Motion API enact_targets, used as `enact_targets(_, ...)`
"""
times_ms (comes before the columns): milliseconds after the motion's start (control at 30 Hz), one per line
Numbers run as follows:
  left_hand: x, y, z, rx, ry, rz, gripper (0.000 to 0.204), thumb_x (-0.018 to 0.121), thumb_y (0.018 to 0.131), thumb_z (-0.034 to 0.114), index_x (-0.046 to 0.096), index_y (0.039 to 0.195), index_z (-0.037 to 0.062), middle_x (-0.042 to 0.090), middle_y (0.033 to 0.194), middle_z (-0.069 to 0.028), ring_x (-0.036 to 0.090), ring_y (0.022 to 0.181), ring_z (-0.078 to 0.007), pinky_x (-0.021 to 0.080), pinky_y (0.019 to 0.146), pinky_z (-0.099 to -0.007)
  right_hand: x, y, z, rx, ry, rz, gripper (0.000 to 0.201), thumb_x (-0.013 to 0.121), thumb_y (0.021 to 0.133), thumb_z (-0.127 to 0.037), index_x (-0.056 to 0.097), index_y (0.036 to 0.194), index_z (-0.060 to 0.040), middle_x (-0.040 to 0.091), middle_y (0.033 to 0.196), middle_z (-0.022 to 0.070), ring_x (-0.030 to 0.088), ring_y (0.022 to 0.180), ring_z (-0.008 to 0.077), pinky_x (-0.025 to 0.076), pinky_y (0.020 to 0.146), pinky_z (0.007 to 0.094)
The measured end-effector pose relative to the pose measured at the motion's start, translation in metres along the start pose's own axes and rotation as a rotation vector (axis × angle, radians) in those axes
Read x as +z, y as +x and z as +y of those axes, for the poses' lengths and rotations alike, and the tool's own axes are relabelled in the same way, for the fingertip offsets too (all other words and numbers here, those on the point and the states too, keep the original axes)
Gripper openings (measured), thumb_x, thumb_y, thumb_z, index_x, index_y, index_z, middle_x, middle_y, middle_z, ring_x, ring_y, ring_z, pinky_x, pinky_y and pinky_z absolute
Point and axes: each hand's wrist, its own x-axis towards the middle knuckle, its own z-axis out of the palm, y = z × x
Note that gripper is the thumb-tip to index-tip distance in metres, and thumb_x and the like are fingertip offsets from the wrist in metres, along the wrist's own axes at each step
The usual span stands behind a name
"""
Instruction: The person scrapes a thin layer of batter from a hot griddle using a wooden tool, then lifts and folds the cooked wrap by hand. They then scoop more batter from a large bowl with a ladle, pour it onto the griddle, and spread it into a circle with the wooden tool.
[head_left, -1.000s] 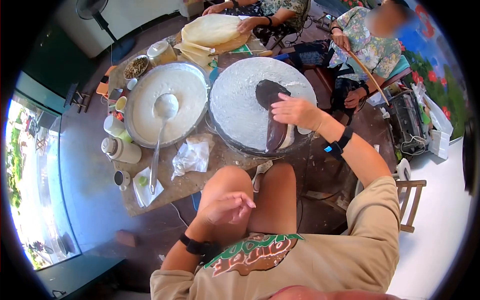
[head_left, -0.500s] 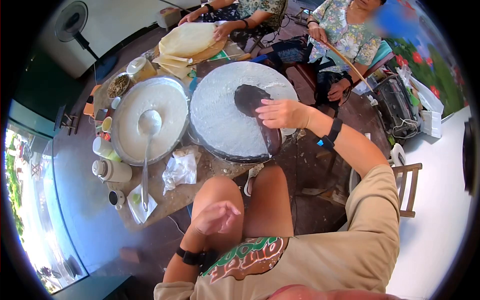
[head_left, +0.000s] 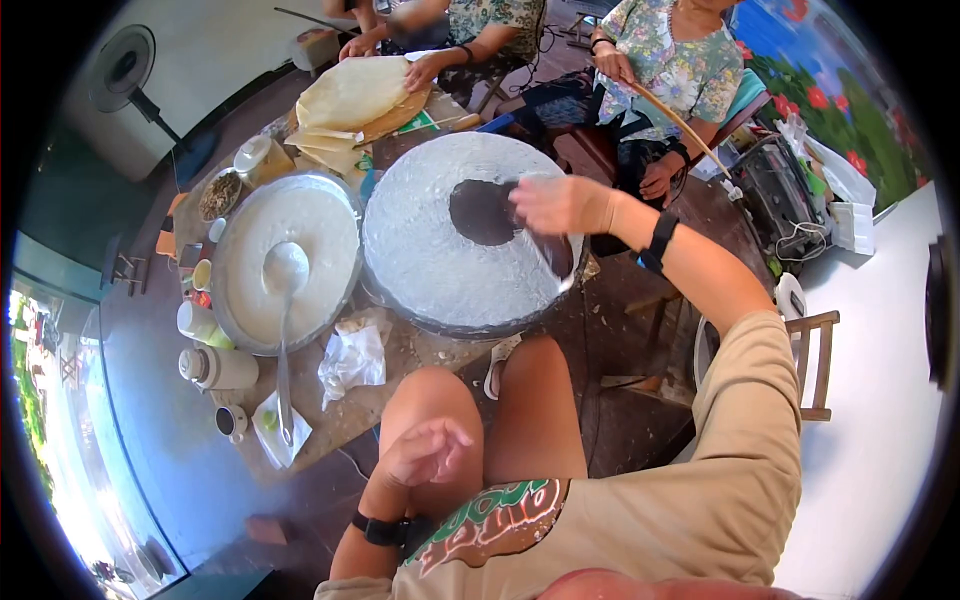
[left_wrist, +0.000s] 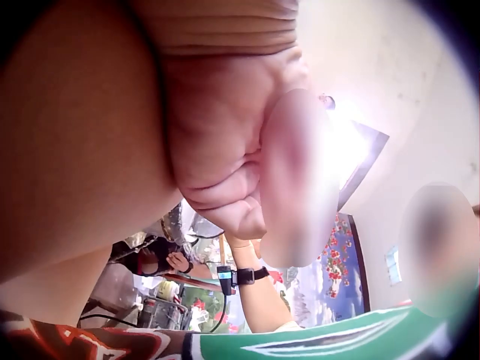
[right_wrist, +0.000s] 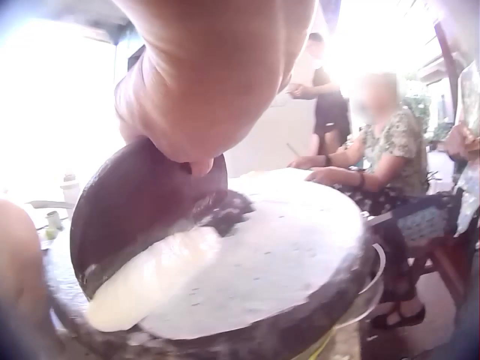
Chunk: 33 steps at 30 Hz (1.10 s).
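My right hand [head_left: 565,205] [right_wrist: 214,82] grips the top of a dark, curved-edged scraper [head_left: 553,255] [right_wrist: 135,206]. The scraper stands on edge on a round griddle [head_left: 430,255] [right_wrist: 281,255], over its right part in the head view. A thick roll of white batter [right_wrist: 157,277] lies against the scraper's face. White film coats the griddle around a dark bare patch [head_left: 484,212] near its middle. Held above my lap, my left hand [head_left: 430,452] [left_wrist: 217,142] has loosely curled fingers and nothing in it.
Left of the griddle is a wide basin [head_left: 240,290] of white batter with a ladle [head_left: 285,345] in it. Crumpled paper [head_left: 352,362], a bottle [head_left: 220,368] and a mug [head_left: 230,422] are nearby. Stacked pale sheets [head_left: 355,92] lie beyond, near seated people.
My right hand and the scraper have swung round toward the griddle's right side, and white film now covers its near right part. The head view has shifted. My left hand stays over my lap.
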Motion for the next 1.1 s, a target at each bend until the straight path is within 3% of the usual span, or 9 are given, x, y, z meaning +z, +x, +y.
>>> enact_targets(133,-0.005,-0.006,-0.001,0.009,0.013,0.04,0.036,0.057,0.086,0.032,0.056,0.105,0.0015,0.051,0.069,-0.0021,0.041,0.051,-0.0098,0.03,0.044,-0.0222,-0.024,-0.02,0.03,0.233,-0.197,-0.021,0.006,0.055,0.068,-0.012,0.054,0.069,-0.0065,0.06,0.088,0.0057,0.057,0.1,0.0215,0.042,0.098,0.0337)
enact_targets(200,-0.006,-0.007,-0.002,0.03,-0.006,0.026,0.036,0.056,0.086,0.032,0.056,0.105,0.0014,0.051,0.069,-0.0022,0.041,0.051,-0.0096,0.03,0.044,-0.0223,-0.039,-0.023,0.022,0.477,-0.198,-0.098,0.008,0.056,0.068,-0.009,0.057,0.075,-0.0058,0.06,0.088,0.0049,0.057,0.099,0.0219,0.045,0.092,0.0349)
enact_targets(267,-0.012,-0.009,-0.002,0.036,0.012,0.021,0.037,0.056,0.087,0.033,0.055,0.106,0.0016,0.051,0.069,-0.0022,0.041,0.05,-0.0096,0.03,0.043,-0.0227,-0.045,-0.021,-0.006,0.967,-0.143,-0.395,0.011,0.058,0.067,-0.01,0.06,0.078,-0.0091,0.062,0.078,0.0069,0.061,0.088,0.026,0.05,0.069,0.0363)
enact_targets(333,-0.01,-0.011,-0.001,0.034,0.011,-0.01,0.037,0.056,0.087,0.033,0.055,0.106,0.0017,0.051,0.069,-0.0021,0.04,0.05,-0.0095,0.03,0.043,-0.0225,-0.058,-0.005,-0.043,1.289,-0.011,-0.392,0.01,0.056,0.07,-0.012,0.06,0.075,-0.0054,0.063,0.076,0.0136,0.063,0.078,0.0334,0.05,0.066,0.0437)
enact_targets(400,-0.014,-0.011,-0.003,0.056,0.053,-0.035,0.036,0.056,0.087,0.032,0.054,0.107,0.0021,0.05,0.07,-0.002,0.04,0.05,-0.0092,0.031,0.043,-0.022,-0.057,0.004,-0.07,1.575,0.069,-0.462,0.017,0.053,0.07,-0.014,0.061,0.08,-0.0025,0.064,0.083,0.0207,0.062,0.079,0.0389,0.05,0.069,0.0462)
enact_targets(500,-0.016,-0.009,-0.003,0.056,0.051,-0.09,0.034,0.056,0.087,0.031,0.054,0.107,0.0029,0.05,0.07,-0.0021,0.041,0.051,-0.0089,0.031,0.043,-0.0213,-0.041,0.008,-0.102,1.776,0.101,-0.427,0.023,0.052,0.07,-0.014,0.06,0.085,0.0009,0.063,0.087,0.0247,0.061,0.085,0.0399,0.049,0.075,0.0465)
enact_targets(700,-0.019,-0.017,-0.002,0.054,0.01,-0.163,0.032,0.056,0.087,0.029,0.054,0.107,0.0037,0.049,0.069,-0.002,0.042,0.053,-0.009,0.032,0.044,-0.0211,-0.038,0.056,-0.128,1.98,0.15,-0.444,0.034,0.051,0.077,-0.023,0.053,0.098,0.0043,0.061,0.09,0.0277,0.06,0.088,0.0418,0.048,0.079,0.0479)
enact_targets(833,-0.021,-0.023,0.003,0.089,-0.017,-0.204,0.027,0.057,0.086,0.025,0.054,0.105,0.0052,0.046,0.07,-0.0037,0.038,0.055,-0.0102,0.03,0.044,-0.0212,-0.017,0.071,-0.119,2.05,0.135,-0.36,0.033,0.051,0.078,-0.021,0.054,0.095,0.0065,0.061,0.093,0.0287,0.06,0.09,0.0413,0.048,0.081,0.0455)
enact_targets(1100,-0.021,-0.025,0.005,0.059,-0.068,-0.271,0.032,0.055,0.088,0.028,0.053,0.111,0.0055,0.049,0.074,-0.0011,0.041,0.06,-0.0094,0.03,0.046,-0.0207,0.051,0.09,-0.028,1.977,0.055,-0.212,0.03,0.054,0.077,-0.021,0.059,0.09,0.0057,0.062,0.092,0.0262,0.061,0.089,0.0391,0.049,0.08,0.044)
